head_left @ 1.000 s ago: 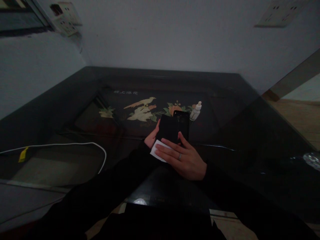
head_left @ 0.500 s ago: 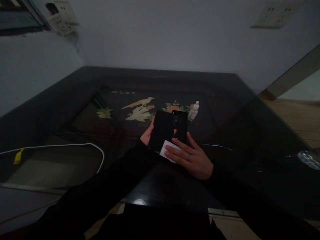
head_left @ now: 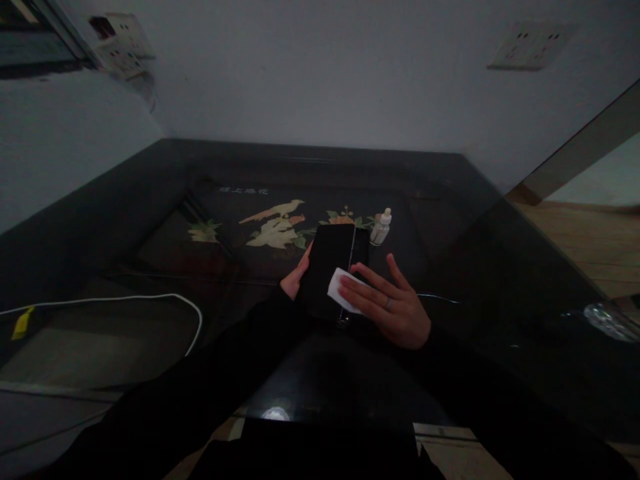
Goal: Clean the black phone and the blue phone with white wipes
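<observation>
My left hand (head_left: 296, 275) grips a black phone (head_left: 327, 257) by its left edge, dark screen facing up; most of its fingers are hidden behind it. Beneath my right hand (head_left: 395, 307), a folded white wipe (head_left: 344, 288) is pressed against the phone's lower right part. The fingers of that hand lie nearly straight over the wipe, and a ring shows on one of them. Partly behind the phone's right side is a second dark, flat object (head_left: 363, 245), which could be another phone or a case. A small dropper bottle (head_left: 381, 229) stands just beyond it.
A dark, glossy table (head_left: 300, 380) with a bird-and-flower picture spreads beneath my hands. On the left runs a white cable (head_left: 145, 296) with a yellow tag (head_left: 22, 323). A shiny object (head_left: 607, 322) lies at the right edge. Wall sockets (head_left: 533, 47) sit above the table.
The phone has tilted and shifted right, covering more of the dark object behind it. My right hand has moved slightly up and right with the wipe. The camera view has shifted a little.
</observation>
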`<state>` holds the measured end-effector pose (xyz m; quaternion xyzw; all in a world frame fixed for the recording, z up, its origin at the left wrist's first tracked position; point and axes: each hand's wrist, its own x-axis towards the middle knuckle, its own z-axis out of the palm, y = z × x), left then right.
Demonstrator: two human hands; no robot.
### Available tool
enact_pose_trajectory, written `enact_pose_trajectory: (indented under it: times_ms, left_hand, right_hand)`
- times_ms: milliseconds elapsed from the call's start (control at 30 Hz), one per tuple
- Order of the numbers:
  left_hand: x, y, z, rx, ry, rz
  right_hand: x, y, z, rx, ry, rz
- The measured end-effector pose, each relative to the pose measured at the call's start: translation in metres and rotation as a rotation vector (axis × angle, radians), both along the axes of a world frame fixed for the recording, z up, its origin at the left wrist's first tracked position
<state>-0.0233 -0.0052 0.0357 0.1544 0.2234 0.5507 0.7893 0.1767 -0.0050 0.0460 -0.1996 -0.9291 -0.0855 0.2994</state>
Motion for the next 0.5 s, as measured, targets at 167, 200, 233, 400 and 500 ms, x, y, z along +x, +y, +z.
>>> enact_pose_trajectory:
  times_ms: [167, 200, 233, 400, 500]
  left_hand:
    - [0.001, 0.003, 0.001, 0.031, 0.029, 0.019]
    - [-0.001, 0.003, 0.002, 0.033, 0.036, 0.016]
    - [-0.002, 0.003, 0.002, 0.032, 0.043, 0.010]
    - [-0.006, -0.001, 0.004, 0.077, 0.119, -0.057]
    - [-0.003, -0.004, 0.004, 0.100, 0.131, -0.020]
  right_hand:
    - [-0.001, 0.001, 0.002, -0.072, 0.068, -0.079]
    - [-0.003, -0.003, 0.001, -0.079, 0.061, -0.049]
    - [-0.005, -0.009, 0.001, -0.084, 0.047, -0.008]
    - [-0.007, -0.019, 0.000, -0.054, -0.032, 0.146]
    - [-0.001, -0.005, 0.004, -0.043, 0.010, 0.057]
